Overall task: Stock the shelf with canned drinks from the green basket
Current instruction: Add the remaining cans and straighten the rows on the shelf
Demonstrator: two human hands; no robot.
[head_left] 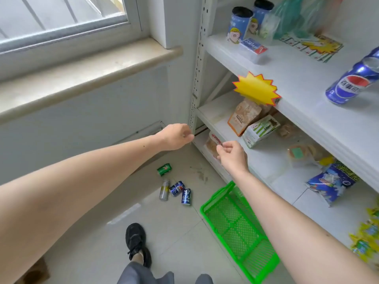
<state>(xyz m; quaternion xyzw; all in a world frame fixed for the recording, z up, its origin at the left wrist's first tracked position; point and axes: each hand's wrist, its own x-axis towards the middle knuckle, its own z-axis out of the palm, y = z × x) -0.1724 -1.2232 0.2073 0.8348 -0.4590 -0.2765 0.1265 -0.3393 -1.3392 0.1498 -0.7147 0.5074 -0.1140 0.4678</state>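
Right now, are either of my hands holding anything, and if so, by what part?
Nothing is held. The left hand and right hand hang loosely curled in front of the shelf, and the cans lie on the floor beside the green basket.

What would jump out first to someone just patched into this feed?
Both hands, left and right, hang empty in front of the shelf. Below, the green basket on the floor shows no cans, while four cans lie scattered on the tiles to its left. One blue Pepsi can already stands on the shelf.
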